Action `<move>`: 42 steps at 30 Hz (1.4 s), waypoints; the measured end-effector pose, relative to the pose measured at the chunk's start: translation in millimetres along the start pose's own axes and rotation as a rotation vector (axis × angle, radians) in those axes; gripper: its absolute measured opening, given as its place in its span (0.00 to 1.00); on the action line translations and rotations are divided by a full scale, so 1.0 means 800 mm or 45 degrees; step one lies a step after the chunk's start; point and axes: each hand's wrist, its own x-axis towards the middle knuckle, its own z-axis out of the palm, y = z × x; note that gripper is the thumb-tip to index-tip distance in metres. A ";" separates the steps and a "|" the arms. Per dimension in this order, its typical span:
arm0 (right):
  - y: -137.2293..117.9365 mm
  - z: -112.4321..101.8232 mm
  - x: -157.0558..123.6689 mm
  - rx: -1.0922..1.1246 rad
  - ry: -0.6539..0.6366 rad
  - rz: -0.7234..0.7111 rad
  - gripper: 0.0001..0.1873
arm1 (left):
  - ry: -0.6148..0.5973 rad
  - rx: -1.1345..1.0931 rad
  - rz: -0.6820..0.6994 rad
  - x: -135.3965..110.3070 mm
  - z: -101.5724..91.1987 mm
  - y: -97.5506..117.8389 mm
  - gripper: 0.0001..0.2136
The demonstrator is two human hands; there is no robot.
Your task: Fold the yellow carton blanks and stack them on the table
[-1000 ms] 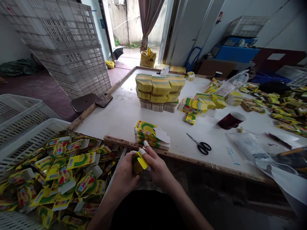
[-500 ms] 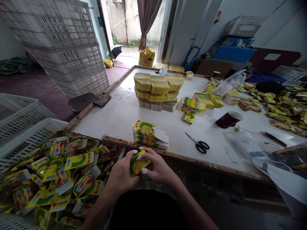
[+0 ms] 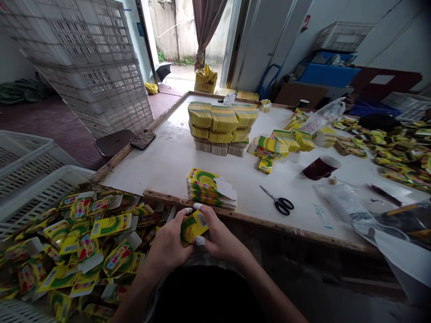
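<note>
A small yellow and green carton (image 3: pixel 192 228) is held between both hands just below the table's near edge. My left hand (image 3: pixel 168 246) grips its left side, fingers curled round it. My right hand (image 3: pixel 217 237) grips its right side; white tape covers some fingertips. Just beyond the hands, a small stack of flat cartons (image 3: pixel 209 189) lies on the white table (image 3: pixel 168 161). At my left, a white crate (image 3: pixel 43 190) holds a heap of folded cartons (image 3: pixel 87 242).
Tall bundles of flat cartons (image 3: pixel 222 128) stand mid-table, with looser piles (image 3: pixel 283 143) to the right. Scissors (image 3: pixel 279 202), a dark red mug (image 3: pixel 321 167) and plastic bags (image 3: pixel 353 208) lie to the right. A phone (image 3: pixel 143 139) rests on the left edge. Stacked white crates (image 3: pixel 90 67) lean at far left.
The carton has turned in my hands, and its barcode face now shows. Both hands stay together below the table edge.
</note>
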 end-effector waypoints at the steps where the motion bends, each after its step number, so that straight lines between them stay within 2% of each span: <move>1: 0.000 0.007 0.000 -0.002 0.031 0.008 0.40 | 0.027 -0.036 -0.013 -0.001 0.001 -0.002 0.32; 3: 0.000 0.014 0.002 -0.003 0.038 -0.011 0.45 | 0.123 -0.258 -0.067 -0.004 0.003 -0.010 0.32; 5: 0.002 0.008 0.011 -0.040 0.100 -0.027 0.44 | 0.359 -0.697 -0.143 -0.008 0.004 -0.020 0.29; 8: 0.016 -0.018 0.032 -0.272 0.452 0.094 0.28 | 0.917 -1.508 -0.271 -0.014 0.004 -0.036 0.25; 9: 0.023 -0.028 0.040 -0.390 0.568 0.161 0.24 | 1.033 -1.727 -0.319 -0.015 0.005 -0.040 0.27; 10: 0.031 -0.036 0.047 -0.507 0.636 0.220 0.23 | 1.085 -1.902 -0.379 -0.016 0.007 -0.043 0.31; 11: 0.039 -0.042 0.054 -0.601 0.644 0.258 0.23 | 1.077 -2.026 -0.453 -0.016 0.010 -0.045 0.34; 13: 0.052 -0.047 0.064 -0.690 0.610 0.278 0.24 | 0.937 -2.150 -0.608 -0.017 0.018 -0.046 0.34; 16: 0.061 -0.047 0.071 -0.694 0.584 0.253 0.24 | 0.728 -2.175 -0.726 -0.014 0.031 -0.040 0.27; 18: 0.057 -0.045 0.071 -0.675 0.608 0.237 0.24 | 0.668 -2.132 -0.699 -0.009 0.035 -0.033 0.25; 21: 0.039 -0.038 0.063 -0.622 0.662 0.211 0.24 | 0.599 -2.044 -0.546 -0.001 0.039 -0.021 0.27; 24: 0.014 -0.017 0.047 -0.322 0.557 0.133 0.25 | 0.609 -2.031 -0.306 0.007 0.042 -0.007 0.29; 26: -0.004 0.005 0.033 0.067 0.336 0.106 0.27 | 0.668 -2.066 -0.175 0.010 0.042 0.004 0.25; 28: -0.019 0.026 0.021 0.390 0.170 0.167 0.28 | 0.699 -2.107 -0.132 0.012 0.038 0.017 0.20; 30: -0.030 0.042 0.012 0.626 0.102 0.183 0.28 | 0.706 -2.157 -0.135 0.014 0.031 0.027 0.16; 33: -0.036 0.054 0.009 0.724 0.053 0.170 0.30 | 0.785 -2.144 -0.149 0.014 0.025 0.032 0.17; 35: -0.034 0.055 0.011 0.761 0.067 0.216 0.31 | 0.800 -2.008 -0.214 0.011 0.028 0.028 0.19; 37: -0.029 0.051 0.015 0.903 0.123 0.292 0.30 | 0.718 -1.835 -0.253 0.007 0.034 0.024 0.23; 40: -0.022 0.036 0.019 1.170 0.215 0.385 0.27 | 0.500 -1.731 -0.201 0.004 0.044 0.023 0.30; 42: -0.020 0.024 0.019 1.293 0.235 0.409 0.26 | 0.454 -1.754 -0.214 0.006 0.048 0.025 0.27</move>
